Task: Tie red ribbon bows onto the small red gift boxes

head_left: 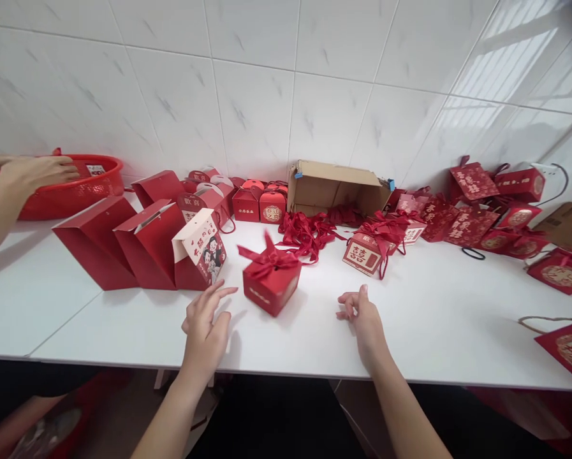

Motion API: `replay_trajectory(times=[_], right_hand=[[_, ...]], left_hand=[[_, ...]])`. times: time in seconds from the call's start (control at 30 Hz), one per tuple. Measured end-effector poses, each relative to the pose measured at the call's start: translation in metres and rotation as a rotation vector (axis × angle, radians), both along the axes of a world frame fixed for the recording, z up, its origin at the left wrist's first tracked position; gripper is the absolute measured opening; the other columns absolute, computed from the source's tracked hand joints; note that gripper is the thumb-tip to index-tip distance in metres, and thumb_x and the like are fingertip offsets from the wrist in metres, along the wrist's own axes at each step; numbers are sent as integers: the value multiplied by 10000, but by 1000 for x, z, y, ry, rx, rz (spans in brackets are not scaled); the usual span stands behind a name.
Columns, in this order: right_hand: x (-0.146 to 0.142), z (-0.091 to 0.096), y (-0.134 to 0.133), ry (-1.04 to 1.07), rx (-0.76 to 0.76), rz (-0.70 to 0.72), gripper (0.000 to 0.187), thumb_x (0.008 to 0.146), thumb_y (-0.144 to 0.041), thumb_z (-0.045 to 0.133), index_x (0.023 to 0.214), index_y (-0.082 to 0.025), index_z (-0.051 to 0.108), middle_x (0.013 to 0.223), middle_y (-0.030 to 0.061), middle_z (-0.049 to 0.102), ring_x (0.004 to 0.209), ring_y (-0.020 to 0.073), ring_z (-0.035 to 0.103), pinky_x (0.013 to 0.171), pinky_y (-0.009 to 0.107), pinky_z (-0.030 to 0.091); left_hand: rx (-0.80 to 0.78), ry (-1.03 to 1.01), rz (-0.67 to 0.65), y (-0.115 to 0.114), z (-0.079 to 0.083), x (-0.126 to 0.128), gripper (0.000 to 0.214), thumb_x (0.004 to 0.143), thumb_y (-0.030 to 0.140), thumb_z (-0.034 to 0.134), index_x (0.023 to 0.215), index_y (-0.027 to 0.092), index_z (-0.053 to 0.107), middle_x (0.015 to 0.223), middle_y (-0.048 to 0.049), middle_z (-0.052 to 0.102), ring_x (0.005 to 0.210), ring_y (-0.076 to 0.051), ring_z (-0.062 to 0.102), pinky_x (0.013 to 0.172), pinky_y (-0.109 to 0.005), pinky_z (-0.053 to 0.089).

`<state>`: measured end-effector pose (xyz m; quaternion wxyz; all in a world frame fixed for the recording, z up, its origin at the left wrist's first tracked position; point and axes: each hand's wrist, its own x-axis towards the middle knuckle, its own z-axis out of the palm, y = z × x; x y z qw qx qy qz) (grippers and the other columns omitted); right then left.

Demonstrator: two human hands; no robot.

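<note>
A red gift box (pixel 271 284) with a ribbon bow (pixel 272 256) on top stands on the white table between my two hands, slightly blurred and touched by neither. My left hand (pixel 206 328) hovers just left of it, fingers spread and holding nothing. To the right of the box, farther off, my right hand (pixel 362 322) has its thumb raised and its fingers loosely bent apart, with nothing in them. Beyond my left hand stands a red and cream box with a printed couple (pixel 202 252). A pile of loose red ribbons (pixel 309 233) lies behind the bowed box.
Tall red boxes (pixel 99 245) stand at left. Another person's hand (pixel 39 175) is over a red plastic basket (pixel 82 191). An open cardboard box (pixel 338 182) sits by the tiled wall. Ribboned red boxes (pixel 362 252) and a heap of patterned ones (pixel 472 223) lie to the right.
</note>
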<state>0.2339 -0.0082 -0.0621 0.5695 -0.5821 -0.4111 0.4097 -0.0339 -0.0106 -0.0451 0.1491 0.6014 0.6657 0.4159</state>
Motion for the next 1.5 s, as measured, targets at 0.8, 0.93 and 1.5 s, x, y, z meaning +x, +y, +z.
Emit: replay_trajectory(times=[0.8, 0.93, 1.5], right_hand=[[-40, 32, 93, -121, 88, 92, 695, 818, -751, 142, 386, -232, 306, 521, 71, 556, 721, 217, 573, 654, 304, 428], [-14, 30, 76, -118, 87, 54, 673, 820, -730, 219, 548, -200, 531, 824, 80, 677, 799, 218, 573, 623, 292, 418], [-51, 39, 98, 24, 107, 108, 668, 840, -718, 203, 721, -180, 580, 400, -27, 459, 478, 162, 504, 590, 285, 420]], left_hand=[[50, 29, 152, -8, 1, -12, 316, 829, 360, 459, 1092, 287, 618, 1224, -64, 570, 1215, -325, 433, 1068, -550, 259], [48, -61, -5, -12, -5, -14, 224, 837, 402, 464, 860, 264, 639, 1177, -41, 584, 1193, -291, 445, 1066, -493, 299], [-92, 90, 44, -4, -13, 13, 554, 845, 419, 483, 1376, 282, 402, 1413, -140, 383, 1324, -400, 251, 1014, -657, 226]])
